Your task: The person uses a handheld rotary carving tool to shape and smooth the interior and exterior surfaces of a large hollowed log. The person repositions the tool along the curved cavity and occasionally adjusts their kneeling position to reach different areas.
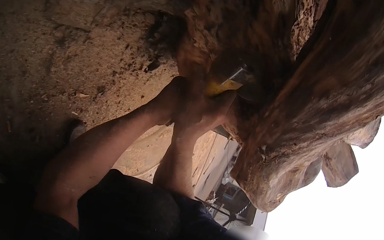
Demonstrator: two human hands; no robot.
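Note:
Both my hands are close together in front of a large brown piece of wood (302,108) with a rough, hollowed surface. My right hand (206,110) is closed round a yellow tool (223,87) with a shiny metal part, which points up into the dark hollow. My left hand (175,99) is closed right beside it, apparently on the same tool. Shadow and blur hide most of its fingers. Where the tool meets the wood is too dark to make out, and so is its exact kind.
Sawdust and chips cover the brown ground (93,66) on the left. Blocky wooden ends (340,164) stick out from the wood at the right, against bright light. A dark spoked wheel (230,218) stands beyond my dark-clothed legs (144,214).

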